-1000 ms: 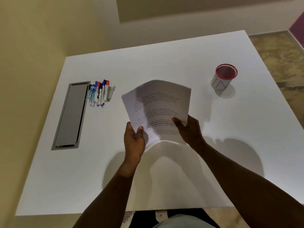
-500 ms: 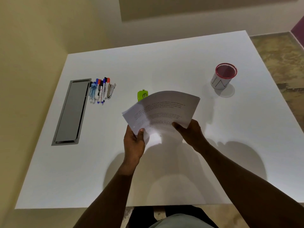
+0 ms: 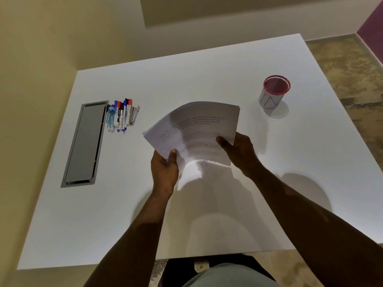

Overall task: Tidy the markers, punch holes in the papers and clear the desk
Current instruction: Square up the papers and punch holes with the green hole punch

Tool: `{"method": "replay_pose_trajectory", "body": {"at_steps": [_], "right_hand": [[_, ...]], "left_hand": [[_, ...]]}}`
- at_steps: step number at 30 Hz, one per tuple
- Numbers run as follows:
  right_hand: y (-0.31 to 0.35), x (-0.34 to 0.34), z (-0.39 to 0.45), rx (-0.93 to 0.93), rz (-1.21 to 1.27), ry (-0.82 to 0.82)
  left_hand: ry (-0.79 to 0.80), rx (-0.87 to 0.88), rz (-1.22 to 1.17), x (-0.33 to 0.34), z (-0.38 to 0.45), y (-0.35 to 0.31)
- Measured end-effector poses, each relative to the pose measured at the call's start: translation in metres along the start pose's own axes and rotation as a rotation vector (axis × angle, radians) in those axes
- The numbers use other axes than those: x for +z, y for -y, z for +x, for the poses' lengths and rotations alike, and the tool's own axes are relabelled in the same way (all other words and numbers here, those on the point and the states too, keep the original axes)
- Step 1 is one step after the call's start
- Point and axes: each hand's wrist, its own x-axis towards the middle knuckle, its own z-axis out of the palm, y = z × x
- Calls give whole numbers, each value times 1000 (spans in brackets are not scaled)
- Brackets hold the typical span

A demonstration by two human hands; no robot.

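A stack of printed papers (image 3: 194,125) is held above the middle of the white desk (image 3: 207,75), its bottom edge resting near the desk surface. My left hand (image 3: 164,168) pinches the stack's lower left corner. My right hand (image 3: 240,151) grips its lower right edge. Several markers (image 3: 121,114) with blue, red and black caps lie in a bunch at the left. A red-rimmed mesh pen cup (image 3: 273,92) stands upright at the right. The papers hide the desk behind them, where a green object showed a moment ago.
A grey cable hatch (image 3: 83,143) is set flush in the desk at the left, right beside the markers. A wall runs along the desk's left and far sides. Patterned floor (image 3: 352,79) lies beyond the right edge.
The stack tipped down flatter half a second ago, uncovering a green object behind it, then rose again and now covers that spot. Both hands kept their hold.
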Motion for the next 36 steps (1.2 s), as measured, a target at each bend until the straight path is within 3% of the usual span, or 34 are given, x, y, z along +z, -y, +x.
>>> {"method": "replay_pose_trajectory", "body": {"at_steps": [20, 26, 36], "right_hand": [[10, -10, 15, 40, 84, -24], [4, -11, 21, 37, 70, -115], [11, -8, 30, 36, 110, -84]], "left_hand": [[8, 50, 6, 9, 13, -9], [-5, 106, -54, 10, 16, -12], [-26, 114, -67, 23, 26, -23]]}}
